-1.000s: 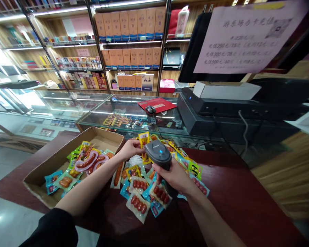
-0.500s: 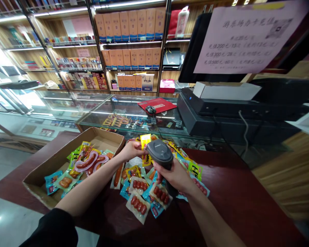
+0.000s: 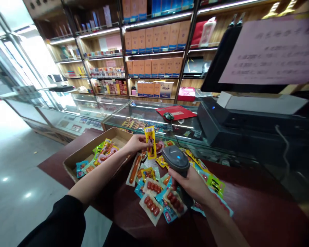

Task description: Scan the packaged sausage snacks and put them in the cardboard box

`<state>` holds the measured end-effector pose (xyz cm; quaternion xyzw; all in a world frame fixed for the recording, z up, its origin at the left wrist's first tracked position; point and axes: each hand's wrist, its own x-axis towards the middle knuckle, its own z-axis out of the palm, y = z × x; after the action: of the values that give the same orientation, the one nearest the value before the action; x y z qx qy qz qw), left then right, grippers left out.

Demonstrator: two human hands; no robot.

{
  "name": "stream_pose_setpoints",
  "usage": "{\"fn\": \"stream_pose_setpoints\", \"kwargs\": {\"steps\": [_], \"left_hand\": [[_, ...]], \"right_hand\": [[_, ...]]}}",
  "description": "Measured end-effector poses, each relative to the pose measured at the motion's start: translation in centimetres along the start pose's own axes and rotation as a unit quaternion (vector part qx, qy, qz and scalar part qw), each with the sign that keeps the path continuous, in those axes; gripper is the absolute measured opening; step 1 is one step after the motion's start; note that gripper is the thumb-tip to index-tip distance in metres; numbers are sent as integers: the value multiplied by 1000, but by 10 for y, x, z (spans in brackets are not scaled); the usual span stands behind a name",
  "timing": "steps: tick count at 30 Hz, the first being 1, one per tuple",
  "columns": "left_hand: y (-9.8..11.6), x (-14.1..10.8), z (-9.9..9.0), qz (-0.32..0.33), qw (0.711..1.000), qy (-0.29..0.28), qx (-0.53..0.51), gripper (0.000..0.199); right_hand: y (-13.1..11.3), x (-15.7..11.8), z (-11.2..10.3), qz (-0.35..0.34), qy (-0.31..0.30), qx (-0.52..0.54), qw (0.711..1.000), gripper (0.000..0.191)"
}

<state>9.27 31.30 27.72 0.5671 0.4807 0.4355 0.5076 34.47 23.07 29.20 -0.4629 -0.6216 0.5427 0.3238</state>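
My left hand (image 3: 138, 144) pinches a yellow snack packet (image 3: 150, 142) and holds it upright above the pile. My right hand (image 3: 192, 178) is wrapped round the handle of a dark barcode scanner (image 3: 175, 158), whose top shows a blue light. The scanner's head is just right of the packet, apart from it. Below both hands, sausage packets (image 3: 151, 208) in clear, blue and yellow wrapping lie piled on the dark red table (image 3: 128, 212). A cardboard box (image 3: 70, 169) to the left holds several more packets, partly hidden by my left forearm.
A glass counter (image 3: 144, 113) runs behind the table, bearing a red mat (image 3: 178, 112) with a mouse (image 3: 168, 116). At the right stand a monitor with a pink paper sign (image 3: 270, 55) and a dark machine (image 3: 221, 127). Shelves with orange boxes (image 3: 154, 39) line the back.
The view has shifted, so the scene sits further right. The scanner has moved away from the yellow packet, and a blue light now shows on it. The packet's front is now more visible.
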Motion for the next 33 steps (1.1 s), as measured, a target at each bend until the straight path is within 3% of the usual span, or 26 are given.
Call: {"fn": "stream_pose_setpoints", "kwargs": {"steps": [6, 9, 13, 16, 19, 22, 26, 30, 33], "left_hand": [[25, -59, -91, 4, 990, 125, 63, 51], [35, -94, -125, 2, 975, 200, 94, 55], [45, -122, -153, 13, 950, 281, 139, 56], [49, -121, -159, 24, 943, 296, 152, 54], [48, -103, -149, 40, 945, 282, 160, 51], [42, -75, -124, 56, 952, 239, 184, 47], [23, -27, -73, 71, 964, 162, 199, 42], [-7, 19, -11, 53, 976, 69, 198, 41], [-31, 43, 27, 44, 968, 0, 246, 36]], "right_hand": [[5, 2, 8, -3, -31, -42, 999, 34], [7, 5, 12, -3, -45, -54, 997, 38], [9, 7, 14, 15, -47, -53, 997, 39], [12, 7, 11, 18, -42, -33, 998, 39], [17, 9, 5, 9, -33, -6, 999, 38], [21, 11, -4, -15, -25, -1, 1000, 37], [14, 9, -18, -50, -4, -18, 999, 37], [2, 4, -29, -28, 54, -4, 998, 39], [2, 5, -36, -22, 68, 30, 997, 41]]}}
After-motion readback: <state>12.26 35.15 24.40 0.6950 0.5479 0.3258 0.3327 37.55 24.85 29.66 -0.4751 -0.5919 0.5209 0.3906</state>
